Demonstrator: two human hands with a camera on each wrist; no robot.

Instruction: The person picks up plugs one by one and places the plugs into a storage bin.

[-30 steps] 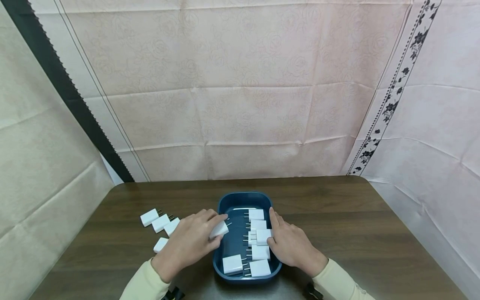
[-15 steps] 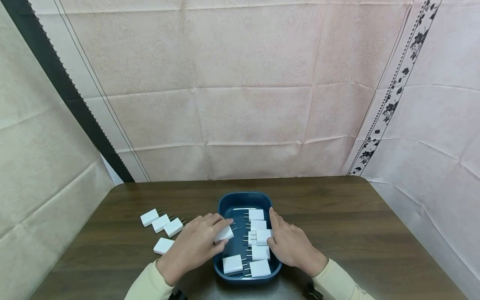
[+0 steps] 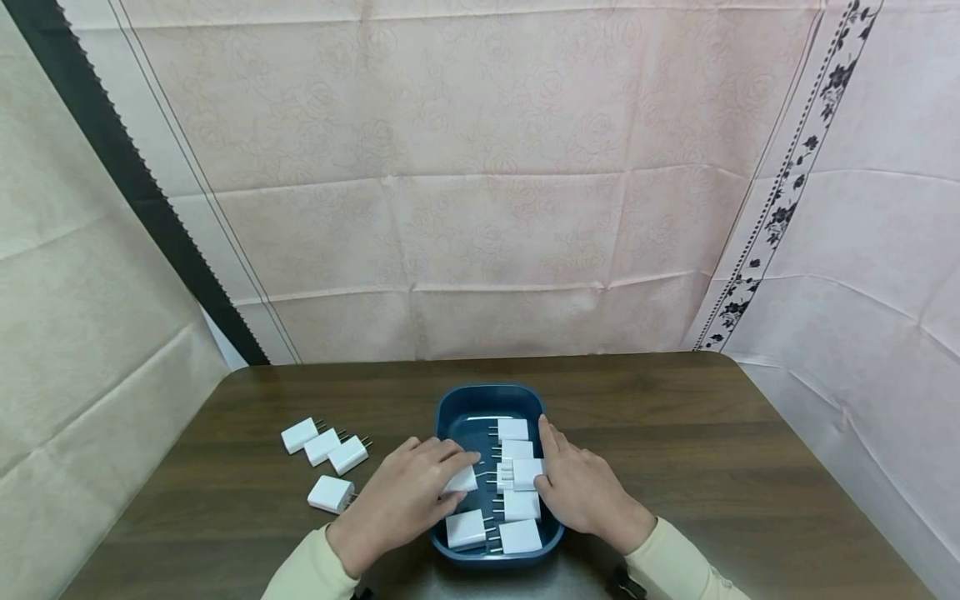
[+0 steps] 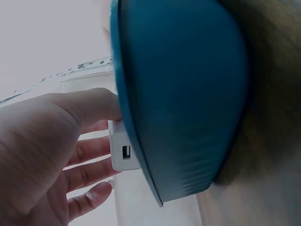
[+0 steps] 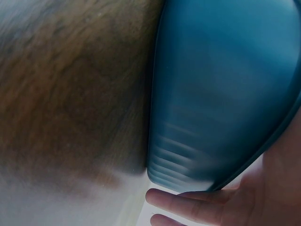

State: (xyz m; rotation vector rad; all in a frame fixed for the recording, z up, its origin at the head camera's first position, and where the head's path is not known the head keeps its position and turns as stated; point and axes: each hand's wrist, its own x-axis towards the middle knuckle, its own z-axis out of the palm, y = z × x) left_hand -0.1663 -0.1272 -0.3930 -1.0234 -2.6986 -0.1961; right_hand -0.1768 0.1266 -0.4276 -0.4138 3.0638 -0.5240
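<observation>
In the head view my left hand (image 3: 408,496) pinches a white plug-in charger (image 3: 462,481) between thumb and fingers, over the left side of a dark blue tray (image 3: 491,402). Its prongs point right. The left wrist view shows the USB port end of this charger (image 4: 120,153) just beyond the tray rim. My right hand (image 3: 585,487) rests at the right rim, index finger straight along it, thumb by a charger (image 3: 528,474) lying on top of another. Several chargers fill the right side of the tray; one charger (image 3: 466,529) lies front left.
On the brown wooden table (image 3: 645,408), left of the tray, three chargers (image 3: 322,447) lie in a slanting row. Another charger (image 3: 331,494) lies nearer, by my left wrist. Pale cloth (image 3: 480,233) hangs behind the table and at both sides.
My left hand has moved right and slightly nearer, carrying the charger from the tray's left rim to inside it. The chargers on the table show more fully. My right hand stays put.
</observation>
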